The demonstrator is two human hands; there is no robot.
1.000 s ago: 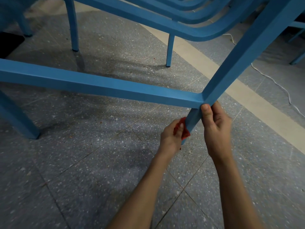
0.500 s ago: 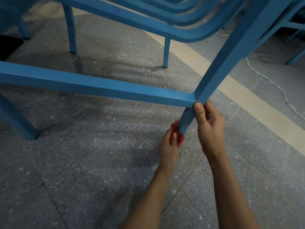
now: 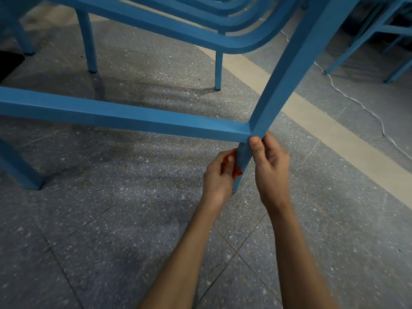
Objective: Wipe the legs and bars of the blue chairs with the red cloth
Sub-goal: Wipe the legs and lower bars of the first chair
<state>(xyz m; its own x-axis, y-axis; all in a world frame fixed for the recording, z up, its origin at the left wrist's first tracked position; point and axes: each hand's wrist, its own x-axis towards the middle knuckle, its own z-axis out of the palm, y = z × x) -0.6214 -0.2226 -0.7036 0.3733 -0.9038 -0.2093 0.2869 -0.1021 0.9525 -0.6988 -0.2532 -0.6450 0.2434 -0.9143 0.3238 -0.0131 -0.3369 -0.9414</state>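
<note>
A stack of blue chairs stands on the floor. Its near leg (image 3: 289,70) slants down to the floor, and a low crossbar (image 3: 124,114) joins it from the left. My left hand (image 3: 217,175) holds the red cloth (image 3: 235,169) against the left side of the leg's lowest part, below the joint. Most of the cloth is hidden by my fingers and the leg. My right hand (image 3: 270,166) grips the same leg just under the joint, thumb on its front face.
Grey speckled floor tiles lie all around, crossed by a pale strip (image 3: 330,130) at the right. A white cable (image 3: 356,101) trails over the floor beyond it. More blue chair legs (image 3: 90,41) stand behind, and other blue frames (image 3: 379,34) at the top right.
My left hand with the cloth has slid up along the lower leg toward the joint. My right hand keeps its grip under the joint.
</note>
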